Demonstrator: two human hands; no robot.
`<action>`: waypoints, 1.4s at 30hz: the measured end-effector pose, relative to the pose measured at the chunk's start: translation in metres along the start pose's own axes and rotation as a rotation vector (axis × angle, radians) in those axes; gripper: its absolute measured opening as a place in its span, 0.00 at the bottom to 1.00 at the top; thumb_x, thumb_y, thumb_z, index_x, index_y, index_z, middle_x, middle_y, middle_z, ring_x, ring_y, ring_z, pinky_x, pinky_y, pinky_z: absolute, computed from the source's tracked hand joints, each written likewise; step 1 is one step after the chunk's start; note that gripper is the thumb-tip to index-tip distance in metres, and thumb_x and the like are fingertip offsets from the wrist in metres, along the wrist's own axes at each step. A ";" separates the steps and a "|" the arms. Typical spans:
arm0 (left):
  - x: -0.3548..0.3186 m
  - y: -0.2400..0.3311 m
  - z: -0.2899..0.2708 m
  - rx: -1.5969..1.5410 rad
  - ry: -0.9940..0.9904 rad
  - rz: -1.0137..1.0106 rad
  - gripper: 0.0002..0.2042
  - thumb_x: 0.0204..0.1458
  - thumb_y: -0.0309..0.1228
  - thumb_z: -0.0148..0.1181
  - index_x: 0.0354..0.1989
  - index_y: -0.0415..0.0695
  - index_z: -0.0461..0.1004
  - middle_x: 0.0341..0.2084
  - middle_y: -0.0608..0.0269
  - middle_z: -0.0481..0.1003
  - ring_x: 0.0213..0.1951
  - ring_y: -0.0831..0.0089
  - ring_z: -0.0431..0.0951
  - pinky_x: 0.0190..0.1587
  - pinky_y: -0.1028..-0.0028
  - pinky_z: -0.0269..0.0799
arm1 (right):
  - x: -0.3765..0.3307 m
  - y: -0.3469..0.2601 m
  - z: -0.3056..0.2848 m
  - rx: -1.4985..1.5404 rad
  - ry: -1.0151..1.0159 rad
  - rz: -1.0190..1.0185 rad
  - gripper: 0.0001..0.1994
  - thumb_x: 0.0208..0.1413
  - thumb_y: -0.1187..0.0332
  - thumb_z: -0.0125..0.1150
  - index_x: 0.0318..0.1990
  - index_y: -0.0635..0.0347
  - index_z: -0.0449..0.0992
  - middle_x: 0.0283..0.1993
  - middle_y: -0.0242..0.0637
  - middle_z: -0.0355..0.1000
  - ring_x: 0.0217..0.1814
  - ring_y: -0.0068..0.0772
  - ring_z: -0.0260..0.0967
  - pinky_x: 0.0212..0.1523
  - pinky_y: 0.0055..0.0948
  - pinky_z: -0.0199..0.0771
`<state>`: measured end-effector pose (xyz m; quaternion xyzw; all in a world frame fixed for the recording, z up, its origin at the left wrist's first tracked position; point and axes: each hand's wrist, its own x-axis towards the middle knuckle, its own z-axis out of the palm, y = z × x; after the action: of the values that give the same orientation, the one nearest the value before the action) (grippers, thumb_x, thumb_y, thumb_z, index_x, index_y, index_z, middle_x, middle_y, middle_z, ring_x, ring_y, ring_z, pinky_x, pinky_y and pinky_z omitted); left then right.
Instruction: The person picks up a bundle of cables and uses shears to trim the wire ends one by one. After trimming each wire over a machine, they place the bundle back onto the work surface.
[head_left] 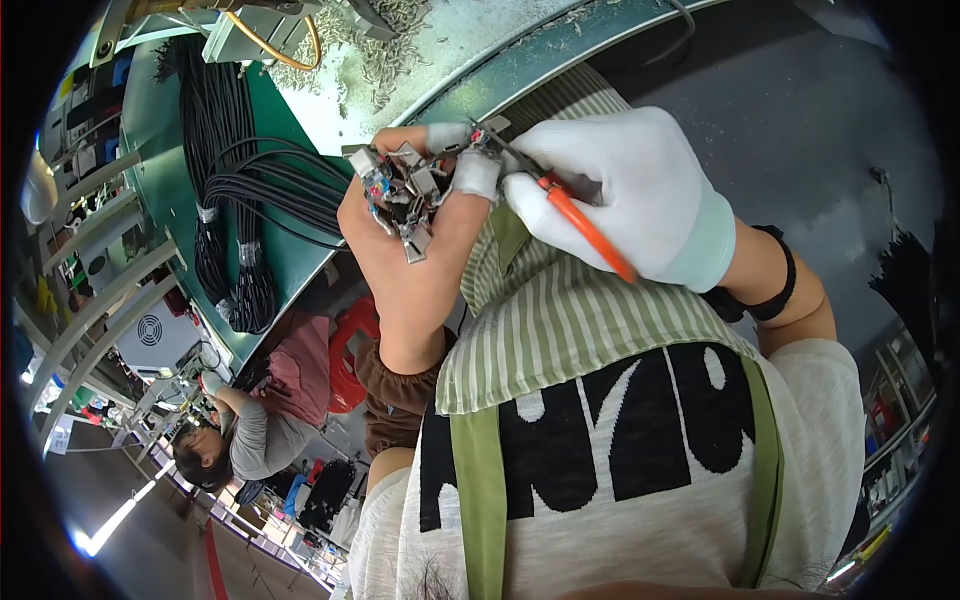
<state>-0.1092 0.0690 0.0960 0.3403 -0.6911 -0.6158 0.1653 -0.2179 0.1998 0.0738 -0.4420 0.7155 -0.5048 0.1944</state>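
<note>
My left hand [400, 260] is closed around a cluster of silvery metal connectors [415, 185] with small coloured wires showing among them. White wraps cover the tips of its thumb and forefinger, which pinch one connector [482, 138] apart from the cluster. Black cables [290, 185] run from the table up to this hand. A white glove covers my right hand [625, 190], closed on orange-handled pliers [585, 225]. Their dark metal front end lies right beside the pinched connector; whether it touches cannot be seen clearly. The second handle is hidden by the glove.
Thick black cable bundles [225, 130] lie on the green table [150, 130] at left. Small scraps [385, 60] litter a white board at the far side, beside a metal fixture with a yellow tube [290, 62]. At lower left a co-worker [265, 440] sits near a red stool [352, 355].
</note>
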 end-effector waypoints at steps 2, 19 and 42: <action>0.001 -0.002 -0.002 0.020 -0.012 -0.014 0.12 0.43 0.21 0.65 0.37 0.36 0.72 0.24 0.73 0.71 0.26 0.86 0.67 0.32 0.84 0.64 | -0.001 0.007 0.005 -0.129 0.052 -0.065 0.07 0.48 0.69 0.61 0.25 0.62 0.73 0.17 0.40 0.66 0.16 0.36 0.65 0.19 0.29 0.64; 0.035 -0.017 -0.033 -0.547 -0.212 -0.295 0.09 0.52 0.23 0.58 0.41 0.36 0.68 0.19 0.69 0.65 0.18 0.84 0.59 0.18 0.81 0.52 | 0.026 0.022 -0.001 0.040 -0.084 -0.045 0.11 0.53 0.65 0.57 0.24 0.64 0.71 0.18 0.42 0.63 0.19 0.37 0.64 0.23 0.30 0.63; 0.108 -0.022 -0.066 -0.321 -0.444 -0.190 0.17 0.51 0.40 0.64 0.26 0.40 0.67 0.13 0.70 0.60 0.15 0.81 0.57 0.16 0.81 0.52 | 0.130 0.031 -0.012 0.507 -0.474 0.375 0.15 0.56 0.63 0.58 0.22 0.65 0.73 0.15 0.37 0.66 0.13 0.29 0.65 0.14 0.27 0.62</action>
<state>-0.1382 -0.0528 0.0667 0.2299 -0.5690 -0.7895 0.0030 -0.3098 0.1016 0.0731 -0.3458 0.5720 -0.5051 0.5459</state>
